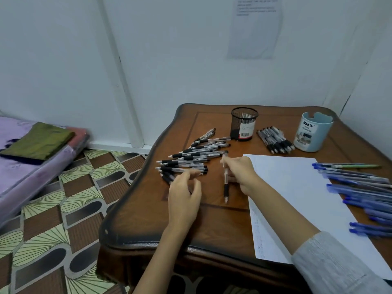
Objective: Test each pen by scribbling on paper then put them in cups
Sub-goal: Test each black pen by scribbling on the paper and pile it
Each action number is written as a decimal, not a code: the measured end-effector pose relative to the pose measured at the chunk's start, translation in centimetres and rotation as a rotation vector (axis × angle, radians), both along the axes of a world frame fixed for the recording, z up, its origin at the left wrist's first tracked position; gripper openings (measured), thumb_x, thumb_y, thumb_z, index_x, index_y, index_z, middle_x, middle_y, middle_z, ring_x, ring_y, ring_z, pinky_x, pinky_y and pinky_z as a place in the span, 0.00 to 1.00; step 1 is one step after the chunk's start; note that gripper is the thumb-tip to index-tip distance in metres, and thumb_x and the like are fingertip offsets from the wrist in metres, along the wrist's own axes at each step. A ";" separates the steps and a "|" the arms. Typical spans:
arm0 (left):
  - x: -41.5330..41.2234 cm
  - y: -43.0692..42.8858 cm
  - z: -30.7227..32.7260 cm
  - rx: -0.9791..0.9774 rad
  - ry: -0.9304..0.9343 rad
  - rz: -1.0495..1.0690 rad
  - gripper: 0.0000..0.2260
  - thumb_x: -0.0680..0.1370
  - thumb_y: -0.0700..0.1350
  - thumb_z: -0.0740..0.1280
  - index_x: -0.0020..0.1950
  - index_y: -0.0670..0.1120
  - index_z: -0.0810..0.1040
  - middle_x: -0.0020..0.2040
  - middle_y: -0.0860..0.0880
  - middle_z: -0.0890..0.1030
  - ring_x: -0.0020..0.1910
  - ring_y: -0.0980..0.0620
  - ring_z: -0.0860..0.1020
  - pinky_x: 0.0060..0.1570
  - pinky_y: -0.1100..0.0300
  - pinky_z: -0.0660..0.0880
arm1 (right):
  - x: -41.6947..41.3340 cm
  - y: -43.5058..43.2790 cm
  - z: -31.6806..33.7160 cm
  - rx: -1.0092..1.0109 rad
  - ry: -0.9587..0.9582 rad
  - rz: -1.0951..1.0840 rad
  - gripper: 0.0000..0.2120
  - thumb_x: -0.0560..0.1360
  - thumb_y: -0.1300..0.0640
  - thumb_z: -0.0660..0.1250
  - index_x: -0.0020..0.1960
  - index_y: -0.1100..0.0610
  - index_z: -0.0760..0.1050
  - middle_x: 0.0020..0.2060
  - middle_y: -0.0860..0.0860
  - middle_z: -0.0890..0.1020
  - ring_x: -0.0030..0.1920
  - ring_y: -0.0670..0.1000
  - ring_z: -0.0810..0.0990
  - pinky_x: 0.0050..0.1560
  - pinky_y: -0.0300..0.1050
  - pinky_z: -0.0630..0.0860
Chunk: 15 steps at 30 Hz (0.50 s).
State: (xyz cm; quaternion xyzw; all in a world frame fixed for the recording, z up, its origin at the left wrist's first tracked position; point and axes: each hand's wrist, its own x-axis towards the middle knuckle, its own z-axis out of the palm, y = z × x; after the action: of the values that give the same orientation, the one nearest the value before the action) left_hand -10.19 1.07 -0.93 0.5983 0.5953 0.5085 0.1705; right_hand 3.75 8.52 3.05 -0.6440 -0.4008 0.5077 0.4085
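My right hand (pixel 241 174) grips a black-grip pen (pixel 226 187), tip pointing toward me, above the wood just left of the white paper (pixel 297 187). My left hand (pixel 184 198) hovers over the near end of a pile of black pens (pixel 191 158), fingers loosely curled, holding nothing that I can see. A black mesh cup (pixel 244 124) and a light blue cup (pixel 314 132) stand at the back. Between the two cups lies a small bundle of black pens (pixel 275 141). Several blue pens (pixel 360 187) lie on the paper's right side.
The wooden table (pixel 212 225) has a curved edge at left and front. Left of it is patterned floor (pixel 53 209) and a mattress with folded cloth (pixel 38 141). A wall with a printed sheet (pixel 254 26) stands close behind the table.
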 end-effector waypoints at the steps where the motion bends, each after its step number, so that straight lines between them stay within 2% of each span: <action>1: 0.2 0.0 0.1 0.004 -0.015 -0.010 0.10 0.78 0.38 0.62 0.55 0.49 0.79 0.50 0.55 0.79 0.44 0.54 0.77 0.52 0.49 0.77 | 0.6 -0.1 0.4 -0.017 0.121 0.018 0.09 0.77 0.60 0.61 0.51 0.61 0.79 0.34 0.53 0.72 0.35 0.50 0.72 0.42 0.46 0.77; 3: 1.1 0.1 0.5 0.022 -0.050 -0.033 0.10 0.78 0.38 0.62 0.52 0.51 0.79 0.49 0.57 0.80 0.43 0.58 0.77 0.51 0.53 0.77 | 2.2 -0.7 1.5 -0.054 0.472 0.047 0.14 0.76 0.62 0.55 0.52 0.62 0.78 0.32 0.52 0.68 0.31 0.48 0.67 0.33 0.42 0.72; 4: 1.6 0.2 0.7 0.030 -0.061 -0.048 0.10 0.78 0.37 0.63 0.52 0.51 0.79 0.49 0.57 0.80 0.46 0.60 0.77 0.52 0.57 0.77 | 3.1 -0.9 2.0 -0.077 0.627 0.067 0.14 0.75 0.61 0.54 0.51 0.61 0.77 0.32 0.51 0.67 0.30 0.47 0.65 0.28 0.39 0.69; 6: 2.9 0.7 1.1 0.035 -0.064 -0.089 0.10 0.78 0.37 0.63 0.51 0.50 0.80 0.49 0.57 0.81 0.51 0.62 0.77 0.54 0.64 0.74 | 4.7 -1.1 2.6 -0.093 0.779 0.112 0.13 0.77 0.53 0.55 0.43 0.59 0.74 0.29 0.50 0.66 0.25 0.45 0.60 0.20 0.35 0.59; 9: 4.6 1.8 1.5 0.003 -0.021 -0.177 0.11 0.78 0.37 0.62 0.51 0.51 0.79 0.48 0.57 0.81 0.51 0.62 0.77 0.51 0.71 0.71 | 7.2 -1.0 2.9 -0.069 0.775 0.130 0.23 0.76 0.41 0.59 0.29 0.55 0.66 0.25 0.48 0.62 0.21 0.44 0.56 0.20 0.35 0.49; 12: 6.0 2.7 1.9 -0.029 0.050 -0.298 0.12 0.78 0.36 0.61 0.48 0.53 0.79 0.47 0.59 0.79 0.50 0.62 0.76 0.48 0.71 0.71 | 9.4 -1.3 3.2 -0.073 0.774 0.097 0.21 0.74 0.45 0.62 0.27 0.55 0.66 0.23 0.47 0.61 0.20 0.45 0.55 0.23 0.36 0.47; 15: 6.9 3.6 2.1 -0.057 0.128 -0.389 0.11 0.78 0.37 0.61 0.45 0.53 0.79 0.45 0.58 0.79 0.50 0.60 0.76 0.51 0.64 0.74 | 11.1 -1.6 3.0 -0.048 0.815 0.032 0.16 0.73 0.51 0.60 0.30 0.56 0.75 0.21 0.46 0.63 0.18 0.44 0.55 0.20 0.35 0.48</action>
State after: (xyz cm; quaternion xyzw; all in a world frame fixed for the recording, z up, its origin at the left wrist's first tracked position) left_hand -3.32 4.71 1.19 0.7281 0.4924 0.4098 0.2439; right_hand 14.86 6.96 6.09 -0.3931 -0.2039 0.7368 0.5109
